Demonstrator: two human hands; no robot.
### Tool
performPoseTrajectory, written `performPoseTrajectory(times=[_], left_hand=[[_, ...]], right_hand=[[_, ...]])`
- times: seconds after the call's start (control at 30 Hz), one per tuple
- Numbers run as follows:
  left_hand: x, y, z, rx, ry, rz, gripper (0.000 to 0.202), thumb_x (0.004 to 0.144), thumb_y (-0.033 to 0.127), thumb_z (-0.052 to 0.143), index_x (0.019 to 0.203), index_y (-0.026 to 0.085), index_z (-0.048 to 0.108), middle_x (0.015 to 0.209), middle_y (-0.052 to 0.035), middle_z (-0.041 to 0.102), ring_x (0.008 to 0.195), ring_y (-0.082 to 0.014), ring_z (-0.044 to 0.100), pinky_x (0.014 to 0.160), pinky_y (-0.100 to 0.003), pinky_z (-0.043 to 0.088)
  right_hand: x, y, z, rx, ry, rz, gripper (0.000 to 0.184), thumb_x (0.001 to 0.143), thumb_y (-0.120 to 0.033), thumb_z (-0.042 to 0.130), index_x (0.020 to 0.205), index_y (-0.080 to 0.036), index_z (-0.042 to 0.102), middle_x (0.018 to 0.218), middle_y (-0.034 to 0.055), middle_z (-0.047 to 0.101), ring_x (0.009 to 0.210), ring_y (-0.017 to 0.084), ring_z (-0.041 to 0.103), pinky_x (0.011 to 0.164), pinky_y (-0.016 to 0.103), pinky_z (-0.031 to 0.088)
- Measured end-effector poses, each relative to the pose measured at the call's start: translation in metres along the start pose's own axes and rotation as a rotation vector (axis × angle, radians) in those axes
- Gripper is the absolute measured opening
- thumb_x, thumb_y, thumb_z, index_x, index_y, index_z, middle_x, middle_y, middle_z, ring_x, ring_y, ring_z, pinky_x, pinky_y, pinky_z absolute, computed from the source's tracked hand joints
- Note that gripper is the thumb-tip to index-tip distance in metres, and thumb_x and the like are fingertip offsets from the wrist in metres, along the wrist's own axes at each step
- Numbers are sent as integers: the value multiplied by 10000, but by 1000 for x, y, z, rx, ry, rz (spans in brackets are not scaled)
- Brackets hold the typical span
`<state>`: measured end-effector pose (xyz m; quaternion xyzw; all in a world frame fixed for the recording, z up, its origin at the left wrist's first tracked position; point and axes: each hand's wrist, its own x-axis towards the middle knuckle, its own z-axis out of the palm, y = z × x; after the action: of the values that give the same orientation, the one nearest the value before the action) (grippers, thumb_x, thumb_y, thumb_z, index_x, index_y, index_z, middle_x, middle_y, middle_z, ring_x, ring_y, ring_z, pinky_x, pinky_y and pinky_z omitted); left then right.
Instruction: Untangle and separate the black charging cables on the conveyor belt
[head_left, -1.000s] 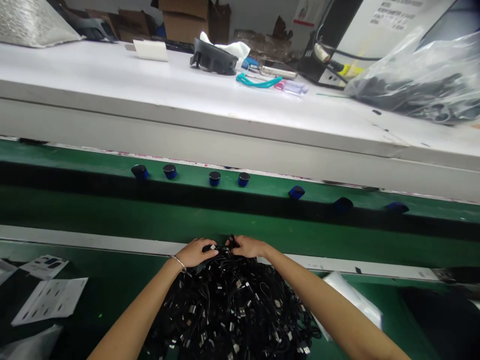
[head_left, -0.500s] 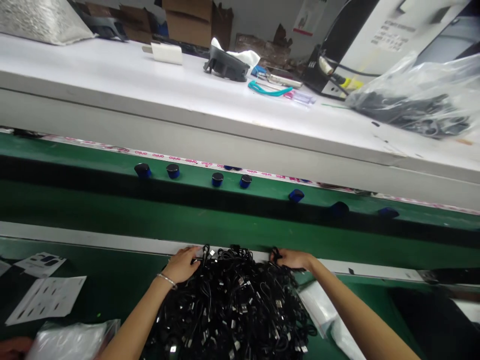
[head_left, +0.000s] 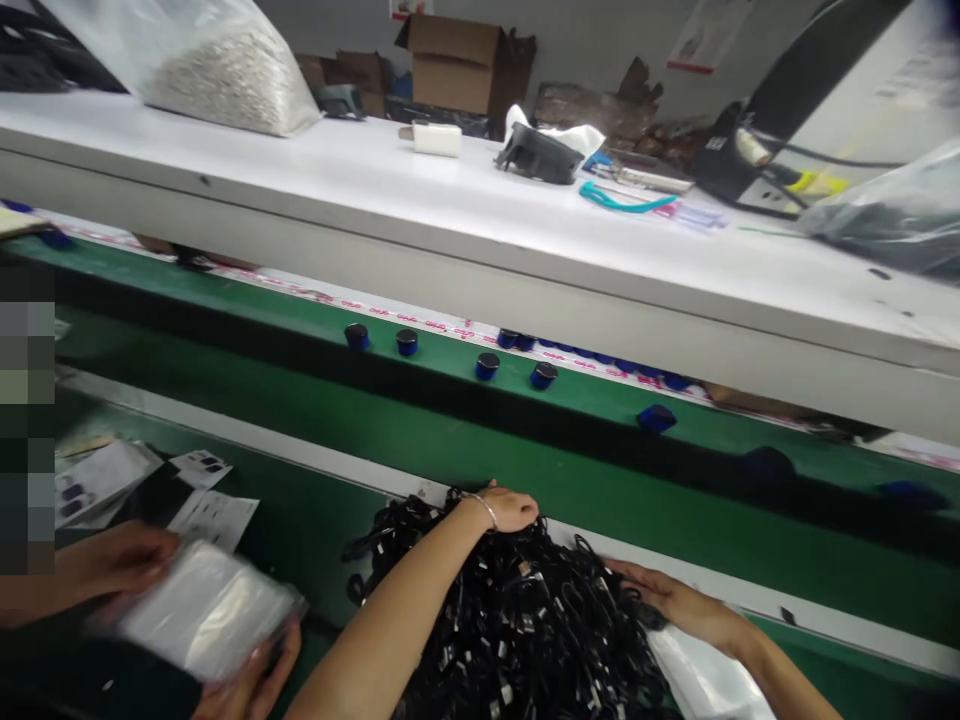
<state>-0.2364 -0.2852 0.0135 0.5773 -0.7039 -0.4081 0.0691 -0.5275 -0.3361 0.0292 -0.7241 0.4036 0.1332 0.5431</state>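
A big tangled heap of black USB cables [head_left: 525, 620] with metal plugs lies in front of me. My left hand [head_left: 511, 508], with a bracelet at the wrist, is at the heap's far edge. Its fingers are curled down, and whatever they hold is hidden. At the heap's right side my right hand [head_left: 656, 592] touches the cables with its fingers stretched out. Beneath my right forearm is a white plastic bag [head_left: 712, 675], partly covered.
On the left, another person's hands [head_left: 142, 560] hold a clear plastic packet [head_left: 214, 610] near printed sheets [head_left: 214, 515]. Beyond the heap runs a green conveyor belt [head_left: 420, 425] with several dark blue-and-black pieces [head_left: 487, 366]. Behind it, a white shelf [head_left: 360, 165] carries assorted items.
My view has turned left. My left hand has moved right across the heap's far edge. My right hand has slid to its right side, fingers now straighter. The other person's hands have lifted the packet.
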Motion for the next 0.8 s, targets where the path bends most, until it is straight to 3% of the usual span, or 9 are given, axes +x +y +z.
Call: performPoseTrajectory(times=[0.07, 0.1, 0.17, 0.23, 0.33, 0.47, 0.53, 0.63, 0.8], left_hand=[[-4, -2, -2, 12, -10, -39, 308, 877, 381, 503, 1106, 179, 549, 1151, -73, 575, 1023, -211, 563, 901, -457, 446], [-7, -3, -3, 18, -11, -59, 303, 876, 380, 505, 1102, 183, 551, 1149, -73, 576, 1012, -206, 567, 893, -447, 454], [-13, -5, -4, 27, -2, -103, 289, 876, 367, 508, 1105, 195, 549, 1157, -72, 570, 1004, -199, 567, 883, -433, 464], [-18, -7, -5, 30, 19, -152, 289, 876, 350, 514, 1119, 195, 538, 1170, -73, 558, 1000, -200, 567, 869, -429, 474], [-25, -10, -3, 20, 59, -215, 269, 879, 333, 511, 1118, 213, 538, 1195, -72, 541, 999, -194, 563, 855, -409, 485], [-35, -16, 0, 1, 94, -265, 244, 884, 326, 503, 1103, 228, 548, 1198, -69, 541, 997, -185, 561, 855, -396, 484], [-38, -19, 2, -1, 91, -267, 234, 884, 337, 501, 1078, 223, 563, 1178, -63, 555, 993, -186, 564, 861, -392, 480], [-40, -21, 5, -5, 84, -247, 273, 874, 364, 512, 1068, 179, 564, 1131, -67, 579, 982, -197, 575, 858, -422, 478], [-35, -23, 13, -22, 200, -196, 280, 879, 369, 498, 1084, 189, 563, 1181, -61, 553, 1045, -229, 542, 903, -443, 447]], right_hand=[[2, 11, 4, -12, 119, 8, 637, 776, -602, 461, 1287, -222, 493, 1391, 70, 410, 1316, 277, 268, 1092, 412, 213], [4, 17, 8, 5, 246, -4, 611, 764, -606, 466, 1267, -262, 512, 1385, 45, 422, 1322, 268, 250, 1098, 409, 193], [11, 31, 16, 91, 347, 14, 515, 777, -593, 431, 1217, -352, 548, 1337, 4, 482, 1267, 252, 365, 1056, 382, 302], [21, 43, 26, 190, 393, 19, 486, 782, -601, 361, 1086, -357, 651, 1240, 25, 576, 1180, 273, 473, 981, 373, 405], [36, 49, 38, 280, 402, -17, 555, 775, -611, 289, 920, -312, 734, 1109, 81, 657, 1108, 309, 532, 949, 399, 432], [37, 35, 40, 268, 464, -9, 505, 747, -640, 343, 917, -359, 726, 1106, 67, 659, 1117, 298, 525, 946, 370, 429], [27, 23, 36, 217, 444, 20, 510, 766, -635, 367, 997, -329, 702, 1163, 53, 628, 1143, 289, 510, 977, 386, 404], [11, 8, 31, 86, 262, 9, 611, 855, -612, 243, 1133, -233, 634, 1217, 68, 591, 1145, 274, 521, 962, 430, 423], [24, 2, 8, -109, 352, -43, 615, 820, -631, 390, 989, -111, 673, 1003, 125, 691, 988, 302, 610, 913, 434, 455]])
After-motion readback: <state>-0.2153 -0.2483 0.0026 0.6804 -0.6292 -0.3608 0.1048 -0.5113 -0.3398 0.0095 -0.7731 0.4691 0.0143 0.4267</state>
